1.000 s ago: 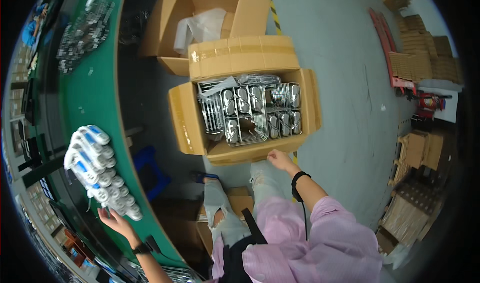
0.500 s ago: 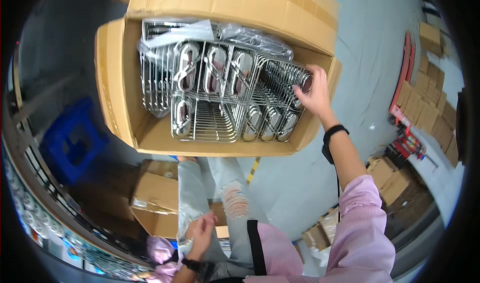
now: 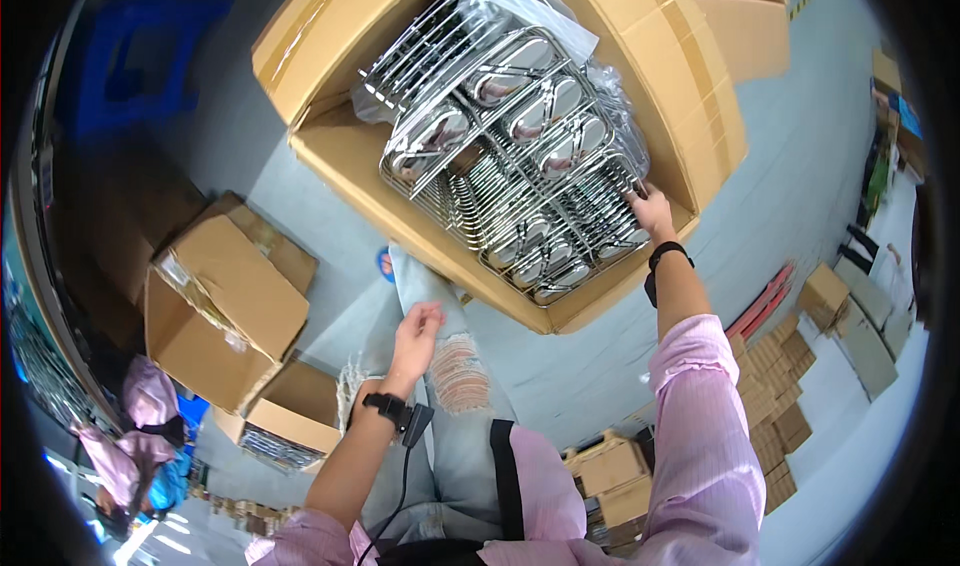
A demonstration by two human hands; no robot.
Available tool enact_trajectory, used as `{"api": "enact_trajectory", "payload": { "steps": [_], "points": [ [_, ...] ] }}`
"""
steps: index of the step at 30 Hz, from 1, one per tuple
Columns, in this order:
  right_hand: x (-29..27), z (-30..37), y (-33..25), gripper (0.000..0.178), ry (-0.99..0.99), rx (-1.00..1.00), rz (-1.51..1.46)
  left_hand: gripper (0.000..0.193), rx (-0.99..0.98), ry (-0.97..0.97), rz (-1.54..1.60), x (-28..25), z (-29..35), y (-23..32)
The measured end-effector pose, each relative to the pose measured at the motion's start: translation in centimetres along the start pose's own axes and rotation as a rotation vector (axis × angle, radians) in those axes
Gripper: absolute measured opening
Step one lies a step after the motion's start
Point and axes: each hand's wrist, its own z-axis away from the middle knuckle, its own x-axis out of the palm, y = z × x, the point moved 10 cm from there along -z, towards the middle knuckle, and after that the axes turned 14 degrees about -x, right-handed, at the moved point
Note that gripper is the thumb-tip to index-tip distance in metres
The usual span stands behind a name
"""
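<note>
A large open cardboard box holds stacked shiny chrome wire racks with smooth rounded metal plates set among their wires. My right hand reaches over the right part of the box, its fingers curled on the edge of a wire rack; the fingertips are partly hidden among the wires. Clear plastic wrap lies along the far side of the racks, inside the box. My left hand hangs in front of my legs, below the box, fingers curled together with nothing seen in them.
An opened cardboard carton stands on the floor at the left, with a smaller carton of metal parts below it. A blue plastic stool is at the far left. Stacked cardboard boxes lie to the right. Another person shows at lower left.
The view has turned, so the box now sits tilted and farther up. My right hand has closed at the rack's edge from a more open pose. My left hand has come up and forward.
</note>
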Motion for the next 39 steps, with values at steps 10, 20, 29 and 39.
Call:
{"api": "enact_trajectory", "payload": {
  "steps": [10, 20, 29, 39],
  "points": [
    [-1.4, 4.1, -1.7, 0.070, 0.209, -0.239, -0.040, 0.026, 0.266, -0.039, 0.212, 4.9, -2.5, -5.5],
    [-2.4, -1.7, 5.5, 0.056, -0.009, -0.273, -0.432, 0.030, 0.153, -0.018, 0.404, 13.3, 4.3, -9.5],
    [5.2, -9.4, 6.5, 0.041, -0.390, -0.002, -0.723, 0.073, 0.286, 0.605, 0.239, 20.0, -1.0, 1.6],
    [7.6, -6.3, 3.8, 0.038, -0.587, 0.062, -0.939, 0.078, -0.373, 1.067, 0.515, 20.0, -4.6, -0.1]
  ]
}}
